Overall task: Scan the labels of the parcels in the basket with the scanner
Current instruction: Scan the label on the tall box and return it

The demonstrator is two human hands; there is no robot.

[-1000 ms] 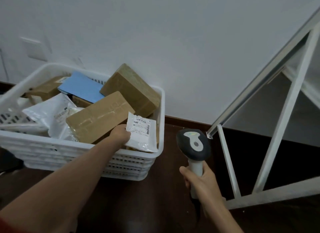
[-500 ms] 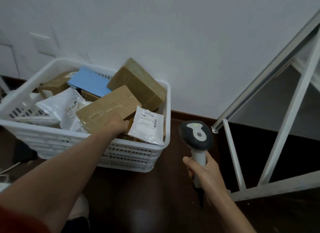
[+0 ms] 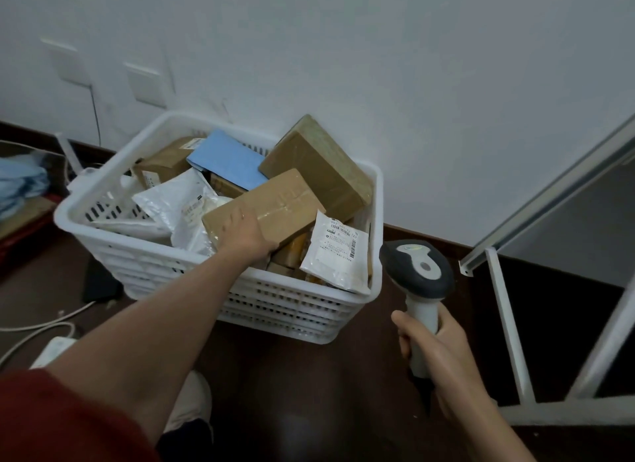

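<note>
Your left hand (image 3: 245, 234) is clamped on the near end of the box (image 3: 264, 209) lying on top of the pile in the basket (image 3: 240, 300), fingers curled under its edge. Your right hand (image 3: 443, 351) is closed round the scanner (image 3: 417, 282) handle, held upright just right of the basket, not aimed at anything yet. No label shows on the box's top face, so it's prob on the underside: lift and tip it toward you w/ 1 hand before you bring the scanner in. Go slow, since the box rests on other parcels and the white pouch (image 3: 338, 253) leans on the rim beside it and could slide out. That pouch's label already faces up; easy next scan. Hold the barcode flat to the scanner head.
</note>
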